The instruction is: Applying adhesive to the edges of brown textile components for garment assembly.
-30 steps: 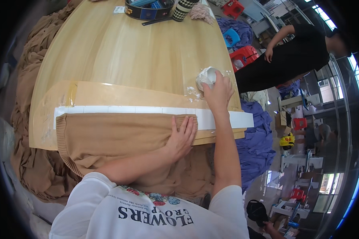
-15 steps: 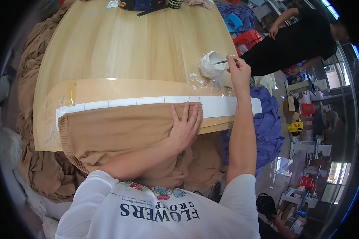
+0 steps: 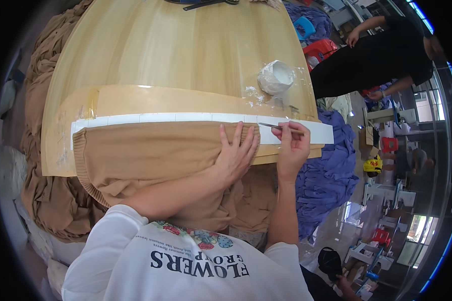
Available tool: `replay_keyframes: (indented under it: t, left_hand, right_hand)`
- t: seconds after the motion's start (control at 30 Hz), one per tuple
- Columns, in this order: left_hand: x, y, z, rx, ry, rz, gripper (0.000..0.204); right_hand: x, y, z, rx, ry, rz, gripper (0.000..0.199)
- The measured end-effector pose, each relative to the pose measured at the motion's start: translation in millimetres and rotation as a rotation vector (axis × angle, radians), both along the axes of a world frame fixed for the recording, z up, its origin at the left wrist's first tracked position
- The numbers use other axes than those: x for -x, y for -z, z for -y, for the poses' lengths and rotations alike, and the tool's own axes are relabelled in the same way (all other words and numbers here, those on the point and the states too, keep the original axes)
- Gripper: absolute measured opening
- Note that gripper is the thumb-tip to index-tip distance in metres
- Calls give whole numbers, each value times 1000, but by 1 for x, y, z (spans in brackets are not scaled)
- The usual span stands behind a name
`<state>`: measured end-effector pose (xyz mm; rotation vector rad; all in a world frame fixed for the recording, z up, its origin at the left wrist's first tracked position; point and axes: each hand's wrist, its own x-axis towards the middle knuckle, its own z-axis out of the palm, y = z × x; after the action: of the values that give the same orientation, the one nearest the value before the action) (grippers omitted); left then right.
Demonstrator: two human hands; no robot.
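Note:
A tan knitted piece with ribbed ends (image 3: 150, 150) lies along the lower edge of a long white marked strip (image 3: 186, 117). My left hand (image 3: 236, 153) rests flat on the knit's right ribbed end, fingers spread. Between the fingertips of my right hand (image 3: 292, 150) is a thin stick-like tool (image 3: 297, 131) with a brownish handle. Its dark tip points left, over the strip just beside the ribbed edge; whether it touches, I cannot tell. Farther off on the table (image 3: 186, 55) stands a white-smeared cup (image 3: 275, 78) with white matter inside.
Brown fabric (image 3: 50, 200) is heaped at the table's left side. Purple fabric (image 3: 324, 185) hangs in folds at the right. A person in black (image 3: 371, 65) stands beyond the right edge, near a red stool (image 3: 320, 49) and a blue stool (image 3: 304, 27).
My right hand has moved from the cup toward me, bringing the tool from the cup's mouth to the strip by the ribbed end. My left hand stays on the knit.

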<state>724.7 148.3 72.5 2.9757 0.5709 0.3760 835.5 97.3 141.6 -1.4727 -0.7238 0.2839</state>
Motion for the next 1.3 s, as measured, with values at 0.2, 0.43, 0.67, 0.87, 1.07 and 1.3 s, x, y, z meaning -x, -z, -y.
replay_keyframes:
  t: [0.2, 0.43, 0.67, 0.87, 1.07, 1.3]
  left_hand:
    - [-3, 2, -1, -11, 1, 22, 66]
    - [-5, 7, 1, -20, -18, 55, 66]
    - [-8, 8, 5, 44, -40, -82, 51]
    - [-18, 33, 16, -336, -184, -201, 49]
    - [-41, 56, 23, -790, -372, -403, 47]
    - [-43, 71, 20, -727, -386, -177, 44]
  right_hand:
    - [11, 22, 4, 89, -41, 83, 8]
    - [14, 26, -4, 169, -72, 82, 7]
    - [53, 14, -26, 11, -183, 95, 9]
    - [59, 28, -44, 195, -229, 222, 9]
    - [85, 13, -54, 108, -241, 302, 10]
    - [119, 14, -86, 341, -503, 367, 8]
